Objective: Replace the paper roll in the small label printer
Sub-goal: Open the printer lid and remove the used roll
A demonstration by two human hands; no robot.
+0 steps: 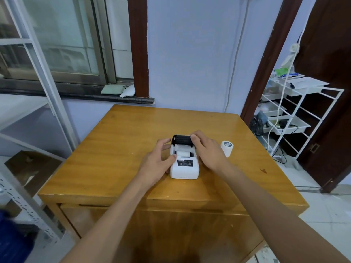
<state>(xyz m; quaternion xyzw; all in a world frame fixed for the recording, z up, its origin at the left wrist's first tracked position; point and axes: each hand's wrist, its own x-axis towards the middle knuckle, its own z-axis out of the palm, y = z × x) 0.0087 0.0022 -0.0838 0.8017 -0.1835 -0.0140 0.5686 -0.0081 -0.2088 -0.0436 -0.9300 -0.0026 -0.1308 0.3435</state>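
1. The printer [184, 164] is a small white box near the middle of the wooden table [117, 149]; its long axis runs from the person toward the far wall, and its dark control panel faces up at the near half.
2. Its lid [181, 139] is swung open and stands up at the far end, with the black inner side and its roller turned toward the person; the roller lies crosswise, left to right.
3. The open bay behind the panel holds a paper roll [183, 153]; it lies on its side, axis left to right, with white paper showing at the top of the bay.
4. The left hand [157, 162] rests against the printer's left side with fingers spread; the thumb lies at the left rim of the bay, touching the casing; it grips nothing tightly.
5. The right hand [207, 149] lies along the printer's right side, fingers loose; the thumb tip touches the right end of the raised lid.
6. A spare roll [227, 148] stands upright on the table just right of the right hand, apart from the printer; its flat end faces up.
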